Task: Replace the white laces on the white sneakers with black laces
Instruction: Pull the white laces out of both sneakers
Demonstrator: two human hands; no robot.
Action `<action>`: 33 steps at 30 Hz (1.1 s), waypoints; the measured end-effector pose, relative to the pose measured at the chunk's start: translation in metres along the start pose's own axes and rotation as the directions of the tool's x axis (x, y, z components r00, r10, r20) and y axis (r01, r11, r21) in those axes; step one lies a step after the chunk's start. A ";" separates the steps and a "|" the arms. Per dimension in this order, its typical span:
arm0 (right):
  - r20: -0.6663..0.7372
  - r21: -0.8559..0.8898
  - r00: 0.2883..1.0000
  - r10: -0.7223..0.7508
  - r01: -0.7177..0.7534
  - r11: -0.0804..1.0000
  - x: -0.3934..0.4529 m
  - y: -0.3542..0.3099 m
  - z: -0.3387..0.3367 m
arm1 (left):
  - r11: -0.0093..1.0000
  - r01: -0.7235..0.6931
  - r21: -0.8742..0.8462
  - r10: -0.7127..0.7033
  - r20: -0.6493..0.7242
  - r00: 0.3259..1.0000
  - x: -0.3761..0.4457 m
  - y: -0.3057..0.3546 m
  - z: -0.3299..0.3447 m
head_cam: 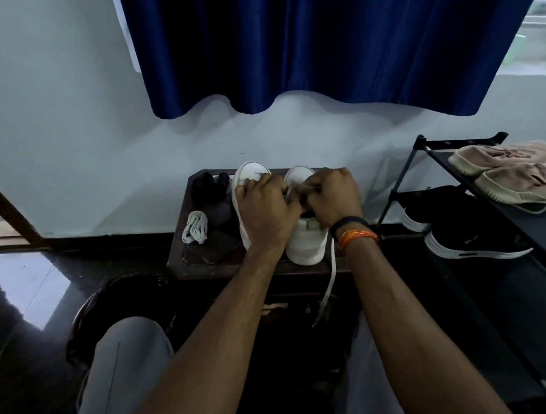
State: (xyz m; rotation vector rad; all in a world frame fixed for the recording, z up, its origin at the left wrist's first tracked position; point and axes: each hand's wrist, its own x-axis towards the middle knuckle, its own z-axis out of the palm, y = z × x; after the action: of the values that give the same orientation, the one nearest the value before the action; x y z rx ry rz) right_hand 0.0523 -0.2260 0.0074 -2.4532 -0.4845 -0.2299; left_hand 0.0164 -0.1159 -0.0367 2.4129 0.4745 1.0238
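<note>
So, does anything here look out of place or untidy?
One thing: a white lace hangs loose from the right sneaker, over the front edge of the small table towards the floor. The bundled white lace lies tidy on the table. Nothing looks spilled or damaged.

Two white low-top sneakers stand side by side on the dark wooden tabletop (204, 271), toes pointing away toward the wall. The left white sneaker (245, 179) is partly covered. The right white sneaker (305, 240) still carries a flat white lace (328, 285), one end trailing over the tabletop's front edge. A bundled white lace (194, 228) and a dark heap of black laces (209, 188) lie left of them.
</note>
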 end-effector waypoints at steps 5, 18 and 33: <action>-0.251 0.477 0.885 0.392 -0.239 0.846 -0.001 0.002 -0.010 | 1.000 0.001 0.024 -0.001 0.016 1.000 -0.001 0.001 -0.001; -0.031 0.983 0.671 0.741 -0.115 0.145 0.008 0.026 -0.046 | 0.999 -0.045 0.022 0.045 -0.003 0.999 0.000 0.002 -0.005; -0.227 0.235 0.893 0.388 -0.337 0.912 -0.006 0.035 -0.027 | 0.924 -0.381 0.039 0.316 0.487 0.814 0.048 0.030 -0.009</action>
State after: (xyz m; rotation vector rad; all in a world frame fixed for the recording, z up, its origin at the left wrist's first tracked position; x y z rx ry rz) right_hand 0.0592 -0.2701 0.0081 -2.2272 0.0747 -0.3359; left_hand 0.0457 -0.1152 0.0125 2.8174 -0.0849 0.4986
